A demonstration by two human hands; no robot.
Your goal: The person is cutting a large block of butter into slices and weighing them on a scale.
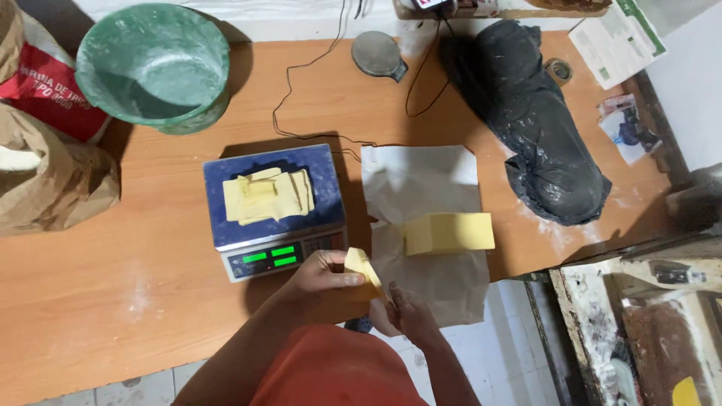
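My left hand [320, 274] grips a pale yellow slab of butter [363, 267] at the table's front edge, right of the scale's display. My right hand [402, 312] sits just under that slab and touches its lower end; whether it holds anything else is hidden. A bigger yellow butter block [449, 232] lies on a sheet of white paper [421, 180] to the right. Several cut yellow slices [267, 195] are stacked on the blue platform of a digital scale [331, 177] with green lit digits.
A green plastic bucket [154, 64] stands at the back left beside brown paper sacks [53, 180]. A black plastic bag [538, 116] lies at the back right. A round grey lid [376, 54] and thin cables [301, 105] lie behind the scale on the wooden table [120, 286].
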